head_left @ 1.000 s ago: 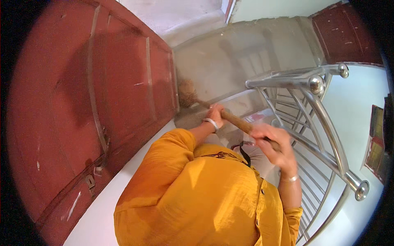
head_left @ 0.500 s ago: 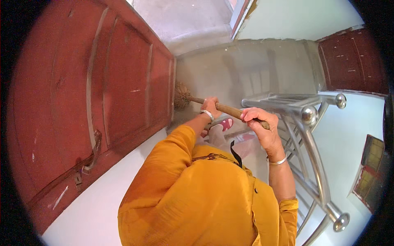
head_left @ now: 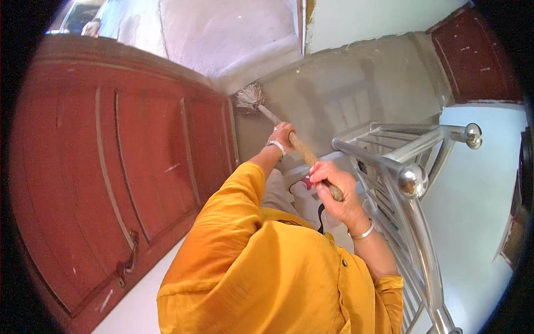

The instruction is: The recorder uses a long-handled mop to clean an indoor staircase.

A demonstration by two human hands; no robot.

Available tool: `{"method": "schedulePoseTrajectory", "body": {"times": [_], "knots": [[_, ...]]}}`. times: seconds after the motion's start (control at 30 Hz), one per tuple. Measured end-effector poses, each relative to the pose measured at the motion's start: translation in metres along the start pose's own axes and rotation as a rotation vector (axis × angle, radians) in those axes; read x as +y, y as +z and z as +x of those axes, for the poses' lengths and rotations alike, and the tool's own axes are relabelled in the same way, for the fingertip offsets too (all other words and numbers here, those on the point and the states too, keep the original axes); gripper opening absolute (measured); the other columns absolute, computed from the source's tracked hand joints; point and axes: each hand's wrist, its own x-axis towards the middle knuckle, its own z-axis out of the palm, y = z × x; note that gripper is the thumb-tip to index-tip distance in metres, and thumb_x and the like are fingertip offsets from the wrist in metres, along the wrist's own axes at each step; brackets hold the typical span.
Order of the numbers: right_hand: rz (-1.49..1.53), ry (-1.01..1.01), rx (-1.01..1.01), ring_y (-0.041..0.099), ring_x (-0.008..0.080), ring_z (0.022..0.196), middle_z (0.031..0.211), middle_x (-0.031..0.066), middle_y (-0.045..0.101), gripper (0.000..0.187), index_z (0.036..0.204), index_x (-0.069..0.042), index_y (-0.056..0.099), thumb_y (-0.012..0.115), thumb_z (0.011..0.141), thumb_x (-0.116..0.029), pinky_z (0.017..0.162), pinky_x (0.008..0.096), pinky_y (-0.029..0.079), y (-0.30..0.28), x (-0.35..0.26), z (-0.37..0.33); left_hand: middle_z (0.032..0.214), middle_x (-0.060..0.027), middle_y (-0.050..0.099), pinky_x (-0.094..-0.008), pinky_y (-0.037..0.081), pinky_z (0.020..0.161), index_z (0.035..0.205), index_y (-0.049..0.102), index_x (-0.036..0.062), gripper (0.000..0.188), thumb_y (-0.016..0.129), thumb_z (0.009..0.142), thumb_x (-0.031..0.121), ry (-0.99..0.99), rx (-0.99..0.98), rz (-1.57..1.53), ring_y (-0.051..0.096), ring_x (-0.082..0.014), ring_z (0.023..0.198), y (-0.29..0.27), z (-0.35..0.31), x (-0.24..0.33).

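Down by the foot of the red door (head_left: pixel 128 167), the broom (head_left: pixel 251 99) has its bristles on the grey floor (head_left: pixel 356 83). Both hands are wrapped tight around its wooden stick — the left hand (head_left: pixel 282 135) farther down, the right hand (head_left: pixel 332 185) near the top end, beside the shiny metal railing (head_left: pixel 411 178).

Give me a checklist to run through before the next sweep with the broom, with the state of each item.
1. Left hand gripping the broom stick: ok, wrapped around it lower down.
2. Right hand gripping the stick's top end: ok, fingers closed on it.
3. Bristles on the floor: ok, down in the corner by the red door.
4. Stick apart from the steel railing: ok, but the right hand is close beside it.
5. Footing: cannot tell, the feet are mostly hidden by the orange clothing.
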Motion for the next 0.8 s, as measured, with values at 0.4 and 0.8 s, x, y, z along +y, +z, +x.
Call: {"method": "schedulePoseTrajectory", "body": {"times": [0.4, 0.8], "knots": [[0.051, 0.035, 0.284, 0.057, 0.0257, 0.073, 0.069, 0.0086, 0.057, 0.007, 0.073, 0.0, 0.055, 0.052, 0.067, 0.0, 0.072, 0.0378, 0.046, 0.005, 0.006, -0.01, 0.078, -0.0119, 0.057, -0.0407, 0.044, 0.067, 0.083, 0.056, 0.0093, 0.03, 0.073, 0.061, 0.02, 0.354, -0.058, -0.129, 0.055, -0.0352, 0.077, 0.047, 0.048, -0.088], [-0.515, 0.127, 0.598, 0.057, 0.0286, 0.066, 0.064, 0.009, 0.054, 0.009, 0.073, 0.0, 0.055, 0.057, 0.075, -0.008, 0.072, 0.0434, 0.048, 0.08, -0.06, 0.018, 0.081, -0.0077, 0.056, -0.0421, 0.041, 0.073, 0.086, 0.054, 0.0138, 0.032, 0.071, 0.059, 0.019, 0.685, -0.174, -0.222, 0.055, -0.0307, 0.084, 0.054, 0.126, 0.019]]}}
